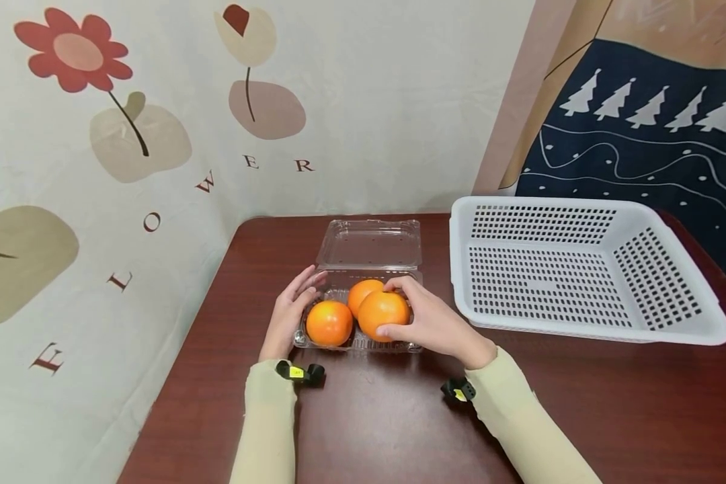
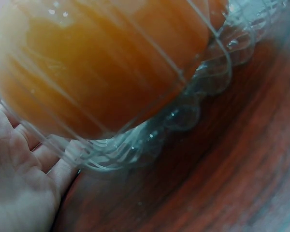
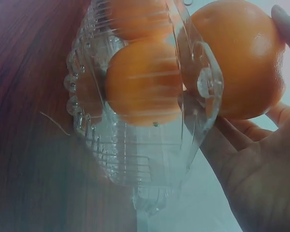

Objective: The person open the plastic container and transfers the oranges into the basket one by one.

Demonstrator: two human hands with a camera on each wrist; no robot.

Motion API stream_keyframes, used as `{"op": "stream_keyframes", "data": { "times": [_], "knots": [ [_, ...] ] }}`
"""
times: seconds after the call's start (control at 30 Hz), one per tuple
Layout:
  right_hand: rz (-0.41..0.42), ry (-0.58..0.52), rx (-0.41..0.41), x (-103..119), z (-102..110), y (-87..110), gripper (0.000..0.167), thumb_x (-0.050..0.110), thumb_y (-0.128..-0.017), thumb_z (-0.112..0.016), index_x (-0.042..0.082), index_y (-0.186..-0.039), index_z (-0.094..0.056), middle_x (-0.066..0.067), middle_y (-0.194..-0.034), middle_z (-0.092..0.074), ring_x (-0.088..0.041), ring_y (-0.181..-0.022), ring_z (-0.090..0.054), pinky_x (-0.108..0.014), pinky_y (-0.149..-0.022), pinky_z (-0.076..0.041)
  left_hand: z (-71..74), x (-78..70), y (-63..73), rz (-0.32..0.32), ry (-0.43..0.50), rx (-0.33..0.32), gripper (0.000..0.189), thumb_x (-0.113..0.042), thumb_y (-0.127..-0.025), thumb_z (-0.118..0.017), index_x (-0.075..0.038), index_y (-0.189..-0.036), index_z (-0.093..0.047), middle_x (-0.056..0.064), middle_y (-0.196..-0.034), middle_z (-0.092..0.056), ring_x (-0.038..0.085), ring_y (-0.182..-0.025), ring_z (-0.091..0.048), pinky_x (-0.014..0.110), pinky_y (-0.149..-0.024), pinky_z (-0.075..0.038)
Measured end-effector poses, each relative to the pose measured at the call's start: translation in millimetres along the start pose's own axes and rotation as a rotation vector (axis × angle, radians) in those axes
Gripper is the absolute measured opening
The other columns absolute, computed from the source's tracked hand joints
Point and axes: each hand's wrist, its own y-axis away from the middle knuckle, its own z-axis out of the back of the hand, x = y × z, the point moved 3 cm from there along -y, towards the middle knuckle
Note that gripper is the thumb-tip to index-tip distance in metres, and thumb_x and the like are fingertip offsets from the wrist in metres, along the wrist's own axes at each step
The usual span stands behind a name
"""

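A clear plastic clamshell box (image 1: 358,347) stands on the table with its lid (image 1: 372,244) folded back. Two oranges lie inside: one at the front left (image 1: 329,324), the other farther back (image 1: 361,293). My right hand (image 1: 432,319) grips a third orange (image 1: 384,316) between thumb and fingers. In the right wrist view, this held orange (image 3: 239,58) is up at the box's rim, higher than the two inside. Along the left wall of the box lies my left hand (image 1: 289,314), its fingers extended; in the left wrist view those fingers (image 2: 63,166) are against the clear plastic.
A white perforated plastic basket (image 1: 593,329) stands on the right of the brown table (image 1: 363,417), close to my right hand. Behind the table hangs a light cloth (image 1: 387,134) with flower prints, and a dark blue one (image 1: 635,151) with white trees is at the right.
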Motion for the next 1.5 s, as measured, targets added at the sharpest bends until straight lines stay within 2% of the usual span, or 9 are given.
{"op": "stream_keyframes", "data": {
  "times": [0.1, 0.3, 0.5, 0.87, 1.07, 1.23, 1.5],
  "knots": [
    [0.006, 0.003, 0.009, 1.0, -0.5, 0.3, 0.062, 0.062, -0.065, -0.065, 0.032, -0.114, -0.041, 0.015, -0.108, -0.045, -0.004, -0.082, -0.051, -0.025, -0.070, -0.047, 0.1, 0.1, 0.8, 0.005, -0.006, 0.003, 0.045, -0.015, -0.094, -0.045, -0.017, -0.138, -0.035, 0.004, -0.128, -0.050, 0.028, -0.113, -0.048, 0.041, -0.098, -0.034],
    [0.036, 0.035, -0.017, 3.9, 3.2, 0.8, 0.060, 0.062, -0.065, -0.064, 0.033, -0.113, -0.041, 0.017, -0.109, -0.044, -0.003, -0.083, -0.051, -0.025, -0.070, -0.047, -3.8, -12.5, 4.9, 0.000, 0.003, 0.021, 0.046, -0.010, -0.094, -0.044, -0.010, -0.139, -0.032, 0.011, -0.130, -0.048, 0.033, -0.114, -0.045, 0.044, -0.098, -0.033],
    [0.059, 0.057, -0.026, 8.5, 6.2, 1.2, 0.059, 0.061, -0.065, -0.065, 0.033, -0.113, -0.042, 0.019, -0.109, -0.044, -0.001, -0.084, -0.050, -0.024, -0.070, -0.047, -7.0, -21.9, 7.1, 0.009, 0.032, 0.024, 0.046, -0.007, -0.094, -0.043, -0.007, -0.138, -0.031, 0.016, -0.131, -0.045, 0.033, -0.117, -0.043, 0.047, -0.100, -0.029],
    [0.076, 0.061, -0.028, 14.7, 12.0, 2.4, 0.059, 0.060, -0.067, -0.065, 0.033, -0.114, -0.043, 0.018, -0.112, -0.043, -0.003, -0.086, -0.050, -0.030, -0.072, -0.048, -6.1, -19.6, 6.1, 0.024, 0.039, 0.025, 0.046, -0.008, -0.094, -0.043, -0.008, -0.138, -0.032, 0.015, -0.131, -0.045, 0.033, -0.118, -0.043, 0.047, -0.101, -0.028],
    [0.100, 0.074, -0.045, 14.5, 16.5, 3.5, 0.058, 0.059, -0.068, -0.064, 0.033, -0.115, -0.043, 0.018, -0.110, -0.045, -0.003, -0.086, -0.049, -0.026, -0.071, -0.047, -6.6, -20.4, 5.9, 0.026, 0.042, 0.025, 0.046, -0.008, -0.094, -0.043, -0.008, -0.139, -0.031, 0.015, -0.131, -0.045, 0.032, -0.119, -0.042, 0.047, -0.101, -0.027],
    [0.114, 0.070, -0.032, 16.2, 22.3, 4.4, 0.059, 0.057, -0.070, -0.064, 0.030, -0.117, -0.042, 0.015, -0.116, -0.045, -0.005, -0.090, -0.050, -0.026, -0.071, -0.047, -6.9, -20.4, 5.7, 0.012, 0.044, 0.024, 0.046, -0.007, -0.094, -0.043, -0.006, -0.138, -0.031, 0.016, -0.131, -0.045, 0.032, -0.119, -0.042, 0.047, -0.101, -0.028],
    [0.080, 0.033, -0.066, 14.9, 34.5, 7.1, 0.060, 0.056, -0.069, -0.065, 0.030, -0.118, -0.042, 0.014, -0.118, -0.044, -0.007, -0.092, -0.050, -0.029, -0.073, -0.048, -7.6, -19.5, 5.1, 0.007, 0.038, 0.021, 0.046, -0.007, -0.094, -0.043, -0.007, -0.138, -0.031, 0.016, -0.131, -0.045, 0.030, -0.120, -0.042, 0.046, -0.100, -0.030]
  ]
}}
